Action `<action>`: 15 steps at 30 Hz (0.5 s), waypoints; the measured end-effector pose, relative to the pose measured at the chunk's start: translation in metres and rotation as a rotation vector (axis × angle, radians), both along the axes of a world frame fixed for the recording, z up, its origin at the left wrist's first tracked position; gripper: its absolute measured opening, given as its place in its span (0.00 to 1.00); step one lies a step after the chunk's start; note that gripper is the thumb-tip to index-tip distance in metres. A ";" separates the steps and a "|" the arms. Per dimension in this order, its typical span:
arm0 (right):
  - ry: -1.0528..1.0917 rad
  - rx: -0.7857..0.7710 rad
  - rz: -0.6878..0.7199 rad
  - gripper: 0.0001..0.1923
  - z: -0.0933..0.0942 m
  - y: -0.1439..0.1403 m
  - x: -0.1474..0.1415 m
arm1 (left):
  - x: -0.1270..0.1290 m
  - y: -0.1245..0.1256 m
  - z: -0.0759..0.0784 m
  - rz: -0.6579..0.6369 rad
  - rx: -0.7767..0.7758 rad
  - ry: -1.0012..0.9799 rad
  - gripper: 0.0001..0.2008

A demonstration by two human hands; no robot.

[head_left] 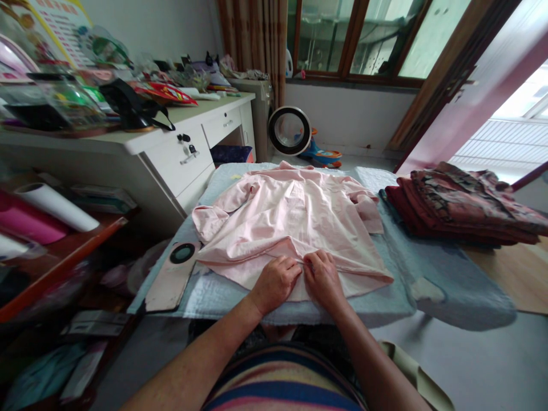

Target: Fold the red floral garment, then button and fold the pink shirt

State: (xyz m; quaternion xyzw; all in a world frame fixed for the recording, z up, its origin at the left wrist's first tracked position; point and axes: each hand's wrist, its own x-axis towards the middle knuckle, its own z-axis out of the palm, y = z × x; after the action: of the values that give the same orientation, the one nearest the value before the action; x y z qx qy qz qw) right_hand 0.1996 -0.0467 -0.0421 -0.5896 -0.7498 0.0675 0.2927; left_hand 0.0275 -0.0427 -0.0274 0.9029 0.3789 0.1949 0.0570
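Centrally, the pink shirt [291, 228] lies flat on the blue padded board [411, 274]. Both the left hand [276, 281] and right hand [323, 277] pinch its near hem, fingertips touching. Folded dark red garments [462, 205] sit at 2 o'clock.

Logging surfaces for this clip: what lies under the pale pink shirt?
The pale pink shirt lies on a light blue padded board cover, visible all round it. Both hands press its near edge. Anything beneath the shirt's middle is hidden.
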 end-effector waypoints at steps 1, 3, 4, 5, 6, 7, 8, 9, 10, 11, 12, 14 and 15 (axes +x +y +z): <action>-0.009 -0.004 -0.006 0.05 0.000 0.000 0.000 | 0.000 0.000 0.000 -0.001 0.002 0.002 0.09; -0.032 -0.011 -0.018 0.04 0.001 0.001 -0.001 | 0.000 0.000 0.000 0.000 0.007 0.002 0.09; -0.043 -0.012 -0.021 0.04 0.000 0.001 -0.002 | 0.000 0.000 0.000 0.003 0.008 0.000 0.09; -0.052 -0.012 -0.025 0.04 0.000 0.001 -0.002 | 0.000 0.000 0.000 0.006 0.007 -0.003 0.09; -0.059 -0.009 -0.027 0.04 0.000 0.002 -0.002 | 0.000 0.000 -0.001 0.008 0.004 -0.007 0.09; -0.063 -0.004 -0.027 0.04 -0.001 0.002 -0.002 | 0.000 0.000 0.000 0.009 0.000 -0.011 0.09; -0.065 0.003 -0.027 0.05 -0.001 0.002 -0.002 | 0.000 0.000 0.000 0.009 -0.003 -0.014 0.09; -0.066 0.010 -0.026 0.06 -0.001 0.002 -0.002 | 0.000 0.000 0.000 0.009 -0.006 -0.016 0.09; -0.067 0.016 -0.026 0.06 -0.002 0.002 -0.002 | 0.000 0.000 0.000 0.008 -0.008 -0.016 0.09; -0.066 0.022 -0.026 0.06 -0.002 0.003 -0.002 | 0.000 0.000 0.000 0.008 -0.008 -0.013 0.09; -0.067 0.026 -0.025 0.07 -0.002 0.003 -0.002 | 0.000 0.000 0.000 0.008 -0.006 -0.010 0.09; -0.070 0.034 -0.027 0.07 -0.003 0.004 -0.002 | 0.000 0.000 0.001 0.009 -0.003 -0.007 0.08; -0.070 0.037 -0.028 0.07 -0.004 0.004 -0.001 | 0.000 0.000 0.001 0.010 -0.001 -0.008 0.08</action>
State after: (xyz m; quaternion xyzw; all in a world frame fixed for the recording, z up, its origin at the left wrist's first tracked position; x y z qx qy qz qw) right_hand 0.1982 -0.0425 -0.0463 -0.5963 -0.7525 0.0286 0.2779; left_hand 0.0277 -0.0425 -0.0264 0.9001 0.3833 0.1986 0.0582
